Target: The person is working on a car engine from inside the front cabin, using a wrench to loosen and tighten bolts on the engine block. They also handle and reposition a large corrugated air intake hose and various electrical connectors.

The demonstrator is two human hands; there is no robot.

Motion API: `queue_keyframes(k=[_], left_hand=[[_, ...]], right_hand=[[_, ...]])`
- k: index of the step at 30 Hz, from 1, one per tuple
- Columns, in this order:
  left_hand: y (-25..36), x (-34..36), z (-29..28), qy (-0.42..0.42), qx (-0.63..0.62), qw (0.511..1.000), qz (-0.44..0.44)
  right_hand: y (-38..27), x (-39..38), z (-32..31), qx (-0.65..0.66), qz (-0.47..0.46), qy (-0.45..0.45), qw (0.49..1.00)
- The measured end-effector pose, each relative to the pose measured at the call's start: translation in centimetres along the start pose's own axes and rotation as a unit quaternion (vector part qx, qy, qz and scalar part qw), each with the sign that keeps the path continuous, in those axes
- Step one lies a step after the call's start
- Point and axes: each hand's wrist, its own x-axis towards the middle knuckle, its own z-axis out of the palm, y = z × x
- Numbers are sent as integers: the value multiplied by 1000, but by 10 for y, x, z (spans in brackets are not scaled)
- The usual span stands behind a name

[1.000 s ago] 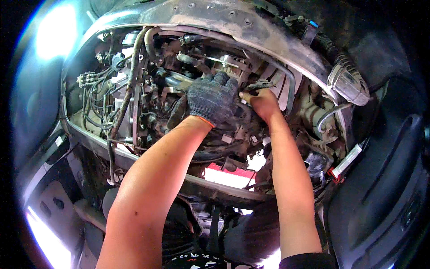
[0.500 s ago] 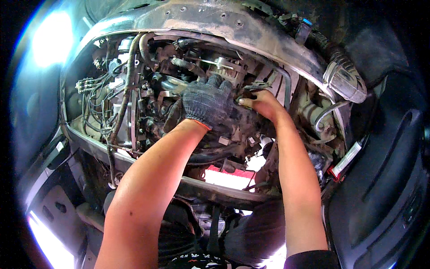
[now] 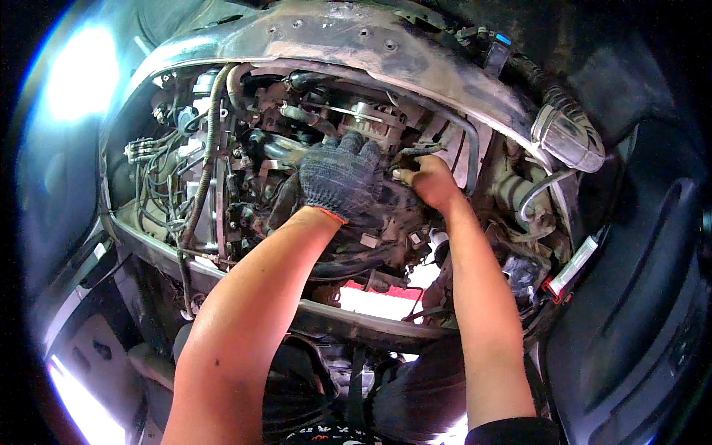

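Note:
My left hand (image 3: 339, 174) wears a dark grey knitted glove with an orange cuff. It lies over the middle of a dusty engine (image 3: 356, 245), fingers stretched out toward the ribbed metal alternator (image 3: 371, 121). My bare right hand (image 3: 430, 182) is closed low among the engine parts, just right of the glove. Its thumb points left, and its curled fingers hide whatever they grip. Right above these fingers runs a dark cable (image 3: 417, 150). A short grey hose (image 3: 300, 113) sits beyond the glove's fingertips.
A curved body panel (image 3: 326, 33) spans the far side of the engine bay. Bundled wires (image 3: 152, 182) and a long corrugated conduit (image 3: 205, 159) run along the left. At the right are a metal-capped duct (image 3: 569, 139) and a white tube (image 3: 575, 265). A metal crossbar (image 3: 363, 319) borders the near side.
The right hand's wrist has shifted slightly left and nearer, its fingers curling more. The left hand's fingers look a little straighter. The whole view has tilted slightly.

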Motion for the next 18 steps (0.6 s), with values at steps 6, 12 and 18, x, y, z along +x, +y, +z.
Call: queue_keyframes(k=[6, 12, 18], left_hand=[[-1, 0, 1, 14, 15, 1000, 4], [1, -1, 0, 24, 11, 1000, 8], [-1, -2, 3, 40, 16, 999, 15]], right_hand=[[0, 1, 1, 75, -12, 11, 997], [20, 7, 2, -8, -50, 7, 999], [14, 2, 4, 59, -23, 23, 998]])
